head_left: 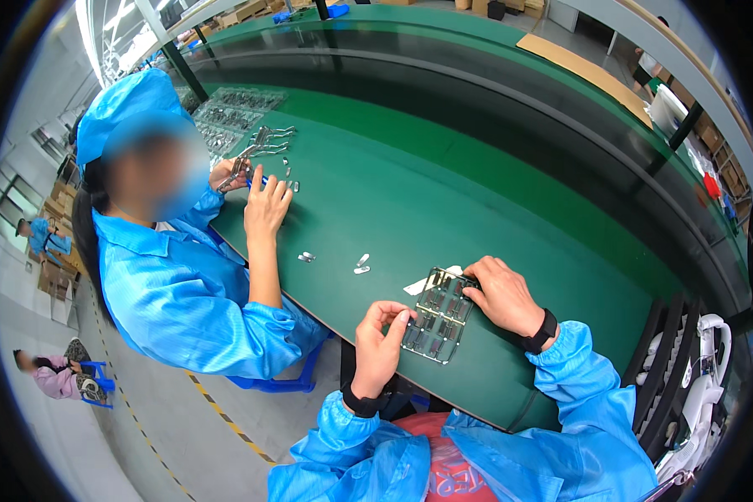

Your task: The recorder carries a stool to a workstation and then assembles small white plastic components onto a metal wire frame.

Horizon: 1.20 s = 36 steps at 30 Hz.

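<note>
A flat rectangular panel [437,315], divided into several dark sections like a circuit-board panel, lies near the front edge of the green table. My left hand [380,345] pinches its left edge between thumb and fingers. At its upper right corner my right hand [505,296] is closed, thumb and fingers bent over the rim. A white strip [414,287] sticks out from behind the panel's far side. Left of it, small silvery pieces [361,264] lie loose, with a few more metal pieces [306,257] farther left.
On my left a co-worker [201,276] in blue handles metal parts. Bent metal parts [269,142] and clear trays [234,113] lie beyond those hands. Black racks [665,368] with white parts stand at my right. A dark conveyor belt [443,92] runs behind the green table [477,217].
</note>
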Available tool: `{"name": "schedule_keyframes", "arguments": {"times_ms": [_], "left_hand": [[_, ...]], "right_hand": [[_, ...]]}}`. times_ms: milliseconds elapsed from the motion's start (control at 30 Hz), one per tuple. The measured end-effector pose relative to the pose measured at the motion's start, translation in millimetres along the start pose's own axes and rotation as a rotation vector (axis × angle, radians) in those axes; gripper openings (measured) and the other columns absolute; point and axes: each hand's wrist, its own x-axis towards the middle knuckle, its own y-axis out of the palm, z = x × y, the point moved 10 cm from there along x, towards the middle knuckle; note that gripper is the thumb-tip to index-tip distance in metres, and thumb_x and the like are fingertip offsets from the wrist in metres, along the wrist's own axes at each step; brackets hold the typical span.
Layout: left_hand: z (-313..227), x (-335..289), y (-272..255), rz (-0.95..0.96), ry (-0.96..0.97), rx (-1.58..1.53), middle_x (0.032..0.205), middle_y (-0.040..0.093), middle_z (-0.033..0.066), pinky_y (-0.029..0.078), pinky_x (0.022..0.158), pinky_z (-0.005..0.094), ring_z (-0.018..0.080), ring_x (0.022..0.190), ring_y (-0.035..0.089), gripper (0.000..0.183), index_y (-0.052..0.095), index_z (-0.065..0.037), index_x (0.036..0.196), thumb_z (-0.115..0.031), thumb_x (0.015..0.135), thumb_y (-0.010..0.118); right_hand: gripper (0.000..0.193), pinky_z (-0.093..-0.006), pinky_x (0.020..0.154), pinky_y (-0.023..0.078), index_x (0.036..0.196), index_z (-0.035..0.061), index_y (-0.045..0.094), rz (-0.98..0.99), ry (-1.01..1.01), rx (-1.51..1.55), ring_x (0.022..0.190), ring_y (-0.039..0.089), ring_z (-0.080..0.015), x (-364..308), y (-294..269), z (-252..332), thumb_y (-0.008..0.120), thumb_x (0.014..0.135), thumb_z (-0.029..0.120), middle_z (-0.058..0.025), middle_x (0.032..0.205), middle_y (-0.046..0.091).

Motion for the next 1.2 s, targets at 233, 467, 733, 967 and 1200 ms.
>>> {"name": "schedule_keyframes", "arguments": {"times_ms": [233, 467, 733, 967, 1200], "left_hand": [[19, 5, 14, 0.071, -0.068, -0.008, 0.109, 0.062, 0.0117, 0.045, 0.092, 0.0291, 0.0154, 0.103, 0.058, 0.010, 0.055, 0.002, 0.100, -0.004, 0.093, 0.054], [20, 11, 4, 0.019, -0.074, -0.093, 0.098, 0.065, 0.0098, 0.049, 0.078, 0.0258, 0.0143, 0.089, 0.062, 0.009, 0.056, 0.001, 0.099, -0.005, 0.093, 0.053], [24, 19, -6, 0.047, -0.241, -0.445, 0.091, 0.064, 0.0097, 0.047, 0.068, 0.0251, 0.0144, 0.077, 0.059, 0.020, 0.059, 0.003, 0.111, -0.007, 0.094, 0.054], [28, 25, -5, 0.033, -0.302, -0.503, 0.096, 0.062, 0.0088, 0.048, 0.072, 0.0261, 0.0153, 0.082, 0.059, 0.022, 0.059, 0.002, 0.112, -0.006, 0.092, 0.056], [26, 30, 15, 0.131, -0.360, -0.615, 0.091, 0.059, 0.0058, 0.044, 0.066, 0.0241, 0.0127, 0.074, 0.054, 0.020, 0.059, 0.000, 0.111, -0.006, 0.092, 0.057]], "right_hand": [[0.015, -0.0402, 0.072, 0.047, 0.093, 0.0051, 0.060, 0.242, 0.086, 0.137, 0.084, 0.058, -0.0291, -5, 20, -18, 0.065, 0.081, 0.013, -0.0093, 0.082, 0.060], [0.017, -0.0395, 0.072, 0.048, 0.092, 0.0064, 0.062, 0.137, -0.090, 0.033, 0.085, 0.057, -0.0275, 27, -1, 14, 0.067, 0.079, 0.017, -0.0090, 0.085, 0.059], [0.015, -0.0392, 0.075, 0.047, 0.088, 0.0049, 0.059, 0.238, -0.247, 0.053, 0.087, 0.055, -0.0278, 53, 39, 33, 0.067, 0.077, 0.011, -0.0091, 0.087, 0.055], [0.012, -0.0412, 0.074, 0.045, 0.089, 0.0032, 0.054, 0.281, -0.219, 0.188, 0.087, 0.055, -0.0311, 51, 40, 22, 0.061, 0.082, 0.010, -0.0129, 0.085, 0.056], [0.017, -0.0439, 0.069, 0.046, 0.103, 0.0008, 0.052, 0.300, 0.013, 0.506, 0.082, 0.059, -0.0363, 29, 24, 23, 0.052, 0.091, 0.014, -0.0180, 0.092, 0.060]]}}
